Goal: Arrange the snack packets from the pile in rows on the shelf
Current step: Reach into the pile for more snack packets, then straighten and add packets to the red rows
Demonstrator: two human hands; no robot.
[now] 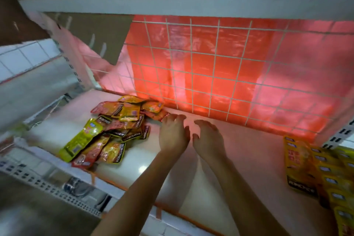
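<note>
Centrally, both hands reach over the shelf (pixel 249 159) toward its back edge, side by side and not touching. Left hand (pixel 173 134): fingers spread and loosely bent, gripping nothing, with the fingertips at or just over a red packet (pixel 162 116) that lies against the wire grid (pixel 220 63) — contact cannot be told. Right hand (pixel 208 137): likewise slack and empty, over bare shelf. Pile of snack packets (pixel 111 128): a loose, overlapping heap toward the back-left corner, spilling to the front edge. Yellow packets (pixel 306 168): laid overlapping in rows along the right edge. Hazards, as judged: the foil packets look slick and overlap, so pulling one from the heap may drag its neighbours — those at the front edge could slide off. A packet pushed hard against the back may also catch in the grid's openings.
</note>
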